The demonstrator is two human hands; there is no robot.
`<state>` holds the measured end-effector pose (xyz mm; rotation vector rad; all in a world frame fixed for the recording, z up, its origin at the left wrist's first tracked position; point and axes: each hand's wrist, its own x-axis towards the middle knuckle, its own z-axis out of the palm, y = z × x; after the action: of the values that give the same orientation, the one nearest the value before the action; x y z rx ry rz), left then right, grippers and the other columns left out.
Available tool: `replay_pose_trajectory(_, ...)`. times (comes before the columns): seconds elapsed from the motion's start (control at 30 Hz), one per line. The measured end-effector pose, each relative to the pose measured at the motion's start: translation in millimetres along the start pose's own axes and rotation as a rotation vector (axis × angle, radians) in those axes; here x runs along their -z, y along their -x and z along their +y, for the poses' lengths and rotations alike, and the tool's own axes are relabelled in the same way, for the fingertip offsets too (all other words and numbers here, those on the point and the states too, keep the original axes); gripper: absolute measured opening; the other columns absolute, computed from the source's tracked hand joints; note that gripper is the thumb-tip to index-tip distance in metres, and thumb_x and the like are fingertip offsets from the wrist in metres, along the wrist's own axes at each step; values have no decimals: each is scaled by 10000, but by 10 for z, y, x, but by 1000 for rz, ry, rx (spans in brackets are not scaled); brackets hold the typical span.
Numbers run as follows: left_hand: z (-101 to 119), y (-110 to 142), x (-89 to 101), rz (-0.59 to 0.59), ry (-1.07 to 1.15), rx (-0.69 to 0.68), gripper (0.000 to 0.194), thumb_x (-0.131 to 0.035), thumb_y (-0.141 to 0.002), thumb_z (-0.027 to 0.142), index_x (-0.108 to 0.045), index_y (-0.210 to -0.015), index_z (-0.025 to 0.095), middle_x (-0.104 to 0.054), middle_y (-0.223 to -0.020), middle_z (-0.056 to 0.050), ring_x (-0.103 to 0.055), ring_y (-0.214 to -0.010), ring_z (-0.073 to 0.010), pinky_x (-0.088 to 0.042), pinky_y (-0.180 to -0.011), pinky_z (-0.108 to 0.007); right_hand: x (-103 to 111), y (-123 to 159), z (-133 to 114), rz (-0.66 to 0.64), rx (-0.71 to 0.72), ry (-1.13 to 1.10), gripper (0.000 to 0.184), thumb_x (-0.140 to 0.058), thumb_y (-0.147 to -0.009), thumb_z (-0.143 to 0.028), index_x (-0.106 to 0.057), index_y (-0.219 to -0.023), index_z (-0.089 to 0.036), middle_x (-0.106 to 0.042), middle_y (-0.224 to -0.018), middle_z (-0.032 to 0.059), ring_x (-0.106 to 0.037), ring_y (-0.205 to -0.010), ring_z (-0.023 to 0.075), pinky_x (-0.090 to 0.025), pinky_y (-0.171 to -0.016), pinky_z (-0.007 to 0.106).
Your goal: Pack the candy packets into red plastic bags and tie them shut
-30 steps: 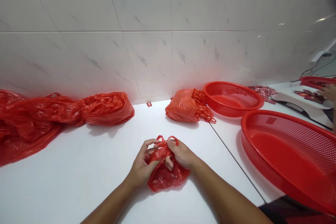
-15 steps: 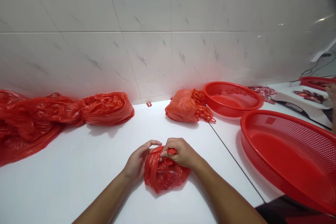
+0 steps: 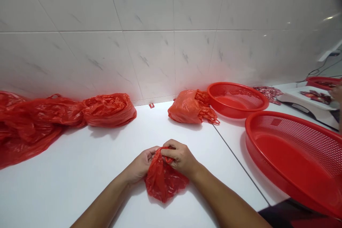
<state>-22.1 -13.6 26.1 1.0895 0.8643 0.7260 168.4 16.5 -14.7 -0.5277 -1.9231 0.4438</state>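
A thin red plastic bag (image 3: pixel 165 181) hangs between my hands low in the middle of the head view, its lower part drooping to a point near the white table. My left hand (image 3: pixel 141 165) grips its upper left edge with curled fingers. On the other side, my right hand (image 3: pixel 180 156) pinches the gathered top of the bag between thumb and fingers. The bag looks slightly see-through; whether anything lies inside I cannot tell.
Red plastic bags (image 3: pixel 109 110) lie bunched along the wall at left. A folded stack of red bags (image 3: pixel 187 107) sits near the wall, beside a round red basket (image 3: pixel 227 112). A larger red basket (image 3: pixel 259 149) stands at right, before a white scale (image 3: pixel 301 101) holding small packets. Another person's hand (image 3: pixel 337 94) shows at the right edge.
My left fingers have closed on the bag's upper edge. The bag has changed from a rounder shape to a drooping, narrower one, and my right hand's grip has shifted slightly.
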Motion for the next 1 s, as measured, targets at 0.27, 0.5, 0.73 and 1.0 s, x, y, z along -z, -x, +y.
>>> replay_pose_trajectory(0.27, -85, -9, -62, 112, -322, -105, 140, -770, -869, 274, -753, -807, 149, -707, -762, -26, -604, -692, -167, -460, -632, -276, 105, -19, 87, -158, -81, -81, 170, -655, -979, -269, -821, -980, -229, -726, -919, 53, -677, -745, 145, -562, -696, 249)
replay_pose_trajectory(0.5, -39, -36, 182, 529, -389, -284, 279, -731, -881, 454, -734, -805, 186, -695, -738, -22, -604, -665, -167, -486, -651, -289, 355, -127, 78, -30, -260, -341, 316, -606, -1041, -472, -836, -1018, -255, -792, -1063, 65, -750, -977, 195, -587, -895, 331)
replay_pose_trajectory(0.73, 60, -19, 520, 1013, -546, -405, 189, -679, -827, 386, -737, -839, 207, -641, -671, 8, -580, -640, -172, -461, -626, -289, 442, -117, 137, 350, -286, -50, 527, -453, -1099, -434, -575, -643, -200, -564, -627, 2, -550, -601, 136, -411, -607, 272)
replay_pose_trajectory(1.0, 27, -125, 767, 1195, -544, -397, 162, -685, -765, 351, -734, -807, 202, -696, -775, -23, -599, -732, -199, -441, -707, -319, 505, -126, 354, 473, -610, 105, 574, -407, -1062, -587, -450, -618, -225, -499, -553, -19, -473, -538, 138, -336, -566, 277)
